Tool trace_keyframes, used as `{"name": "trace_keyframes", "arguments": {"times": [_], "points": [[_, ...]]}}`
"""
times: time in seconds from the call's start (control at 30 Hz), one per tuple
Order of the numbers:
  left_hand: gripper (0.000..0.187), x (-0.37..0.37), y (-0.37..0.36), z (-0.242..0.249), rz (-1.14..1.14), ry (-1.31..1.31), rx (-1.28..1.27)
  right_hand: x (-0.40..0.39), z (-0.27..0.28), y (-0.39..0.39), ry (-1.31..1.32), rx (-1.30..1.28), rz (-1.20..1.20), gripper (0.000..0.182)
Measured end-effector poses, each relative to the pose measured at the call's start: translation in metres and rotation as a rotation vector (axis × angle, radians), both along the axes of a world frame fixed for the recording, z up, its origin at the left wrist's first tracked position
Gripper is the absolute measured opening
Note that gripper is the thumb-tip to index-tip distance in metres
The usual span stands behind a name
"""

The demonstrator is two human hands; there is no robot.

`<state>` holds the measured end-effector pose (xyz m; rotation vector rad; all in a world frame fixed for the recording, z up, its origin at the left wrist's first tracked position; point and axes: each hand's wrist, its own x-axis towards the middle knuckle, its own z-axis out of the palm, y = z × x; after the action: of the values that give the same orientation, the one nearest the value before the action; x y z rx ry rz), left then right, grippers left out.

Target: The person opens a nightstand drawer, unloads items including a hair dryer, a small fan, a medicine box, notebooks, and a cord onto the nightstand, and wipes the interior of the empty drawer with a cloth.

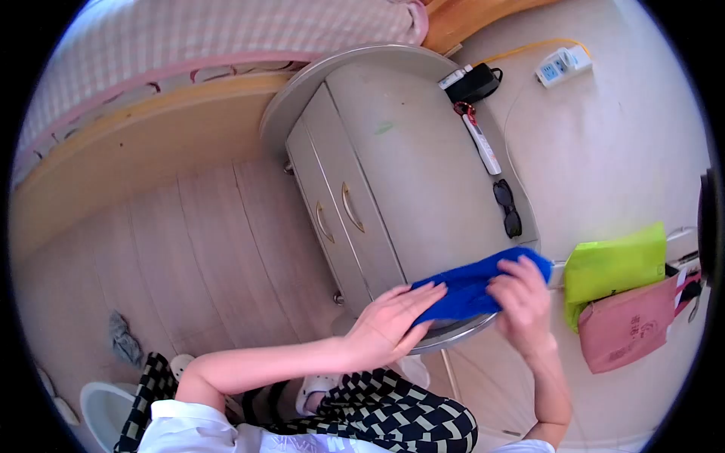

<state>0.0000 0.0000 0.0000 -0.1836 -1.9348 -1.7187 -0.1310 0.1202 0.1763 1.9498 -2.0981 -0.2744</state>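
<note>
A bright blue cloth [470, 290] is folded into a long strip between my two hands, over the near edge of the grey nightstand [408, 174]. My left hand [387, 323] holds the cloth's left end, its fingers lying over the top and the thumb below. At the other end, the curled fingers of my right hand [521, 298] grip the cloth near its upper right corner. Dark sunglasses [507, 208] lie on the nightstand top just beyond my right hand.
Along the nightstand's back edge are a white stick-shaped device [482, 143] and a black pouch [474, 83]. A power strip [563, 66] is on the wall. Green [615, 268] and pink bags [627, 325] hang at right. A grey sock [123, 338] lies on the floor beside a white bucket [94, 404].
</note>
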Motion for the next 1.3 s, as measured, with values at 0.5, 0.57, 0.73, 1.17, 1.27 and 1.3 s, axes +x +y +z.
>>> {"name": "trace_keyframes", "arguments": {"times": [0.5,0.57,0.73,1.17,1.27,1.3], "points": [[0.012,-0.062,-0.139,-0.042,0.22,0.205,-0.873,-0.073,-0.043,0.048,-0.361,-0.462,-0.55,0.025],[0.016,-0.062,-0.142,-0.041,0.13,0.139,-0.956,-0.069,-0.037,0.044,-0.406,-0.437,-0.595,0.029],[0.018,-0.056,-0.144,-0.037,0.095,0.088,-0.972,-0.045,-0.014,0.023,-0.168,-0.375,-0.454,0.038],[0.018,0.006,-0.174,-0.017,-0.017,0.005,-1.181,0.052,-0.092,-0.02,-0.565,0.102,-0.021,0.047],[0.019,0.02,-0.178,-0.016,-0.013,0.014,-1.178,0.058,-0.096,-0.022,-0.588,0.066,0.048,0.046],[0.019,0.024,-0.178,-0.014,-0.017,0.01,-1.177,0.06,-0.098,-0.022,-0.643,0.075,0.072,0.046]]}}
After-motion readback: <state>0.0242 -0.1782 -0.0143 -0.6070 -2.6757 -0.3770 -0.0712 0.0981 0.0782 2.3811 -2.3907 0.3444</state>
